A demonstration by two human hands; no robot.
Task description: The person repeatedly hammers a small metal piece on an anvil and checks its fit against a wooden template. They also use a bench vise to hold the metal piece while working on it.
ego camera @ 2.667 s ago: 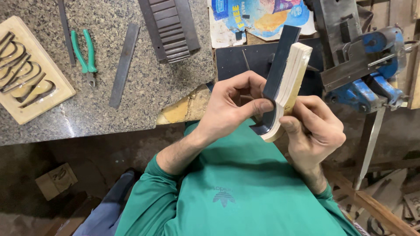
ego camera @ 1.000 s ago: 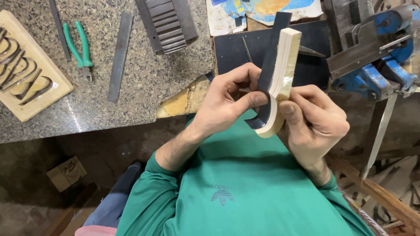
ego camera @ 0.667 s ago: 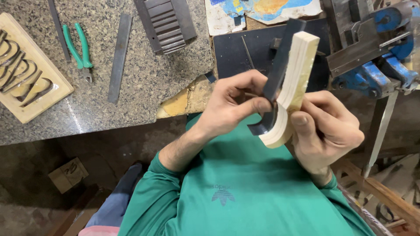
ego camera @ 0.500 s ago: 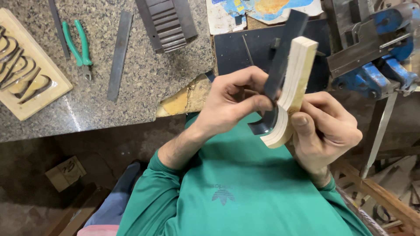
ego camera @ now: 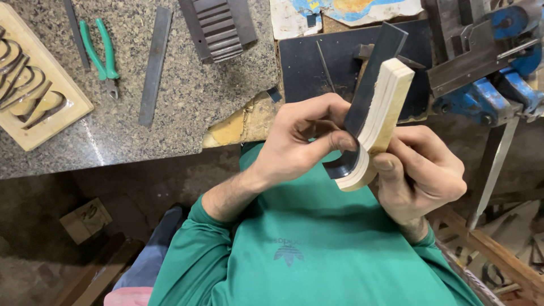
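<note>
- Nearest, we see our left hand and right hand, each grip closed on the pale curved laminated wooden piece with a dark strip pressed along its inner face.
- The piece is held above our green-shirted lap.
- Beyond, the speckled granite worktop carries a flat metal file and green-handled pliers.
- Farther right stands a blue bench vise.

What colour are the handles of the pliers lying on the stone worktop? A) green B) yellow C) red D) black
A: the pliers on the speckled stone worktop have bright green handles, lying beside a flat metal file.
</note>
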